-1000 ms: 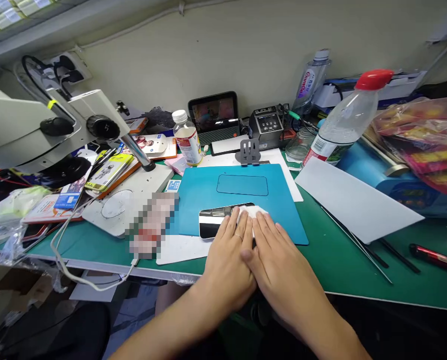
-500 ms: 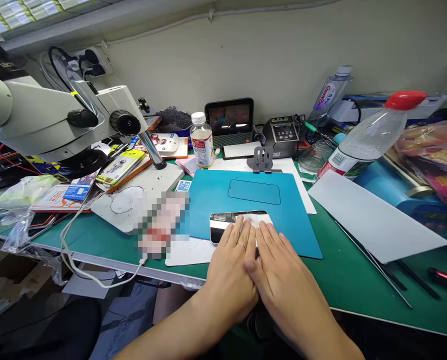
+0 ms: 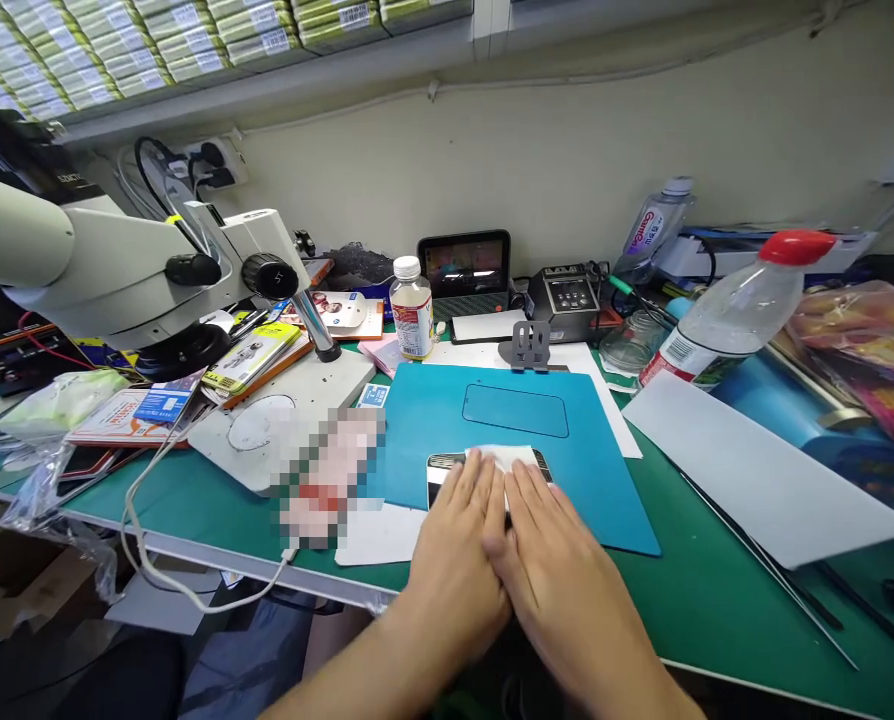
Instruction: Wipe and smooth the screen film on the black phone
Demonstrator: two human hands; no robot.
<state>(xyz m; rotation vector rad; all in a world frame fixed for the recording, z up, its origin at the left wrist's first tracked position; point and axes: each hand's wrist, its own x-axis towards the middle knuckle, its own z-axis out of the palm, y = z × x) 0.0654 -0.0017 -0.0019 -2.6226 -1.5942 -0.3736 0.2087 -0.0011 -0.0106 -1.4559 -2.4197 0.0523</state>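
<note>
A person's 2 bare hands meet over the near part of a blue mat (image 3: 417, 455). The left hand (image 3: 458, 550) and right hand (image 3: 556, 565) lie flat, fingers straight and close together, pressing on a folded white cloth (image 3: 508, 458); whether anything is pinched underneath cannot be told. Beneath the cloth, on the mat, is a glossy, phone-like slab (image 3: 445, 465), mostly covered. Good pressing here would probably mean even, gentle weight through all the fingers, with the cloth kept between skin and gloss and the slab kept from sliding.

The mat, marked with a dark rounded outline, sits on a green desk (image 3: 664, 620). Left of the mat stands a microscope (image 3: 124, 265); behind it, a small screen (image 3: 468, 262) and, beyond, a plain wall (image 3: 552, 160). Right of the mat are a white card (image 3: 769, 470), tweezers (image 3: 814, 620) partly beneath it, and a red-capped bottle (image 3: 724, 315).
</note>
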